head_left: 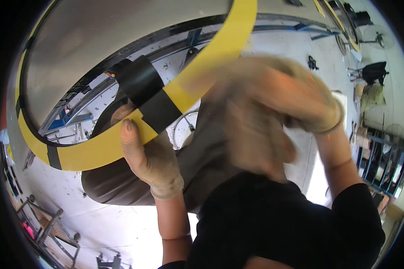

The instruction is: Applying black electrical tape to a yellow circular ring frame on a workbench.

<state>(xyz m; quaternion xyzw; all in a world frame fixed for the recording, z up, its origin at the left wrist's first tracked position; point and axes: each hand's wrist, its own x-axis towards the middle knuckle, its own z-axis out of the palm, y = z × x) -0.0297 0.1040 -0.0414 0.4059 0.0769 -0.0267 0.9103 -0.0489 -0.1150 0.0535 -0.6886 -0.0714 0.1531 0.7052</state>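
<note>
- We find the curved yellow band (96, 150) in front of us, sweeping from the upper edge of the view down past our left hand and up along the left side.
- Our gloved left hand (153, 167) grips this band at its lower bend, the thumb pressed on its near face and fingertips showing past its inner edge.
- Our gloved right hand (278, 92) is blurred, with its fingers toward the band's right-hand stretch; we cannot tell whether they are open, closed or touching it.
- Between our hands, a black section (161, 112) crosses the yellow, and a wide black piece (141, 81) reaches inward just beside it.
- Beyond the band we see a smooth grey panel (121, 22) and a blue metal frame (63, 123).
- Below lie our dark trousers (125, 183) and the pale floor (121, 224); shelving (384, 163) stands well apart at the right.
</note>
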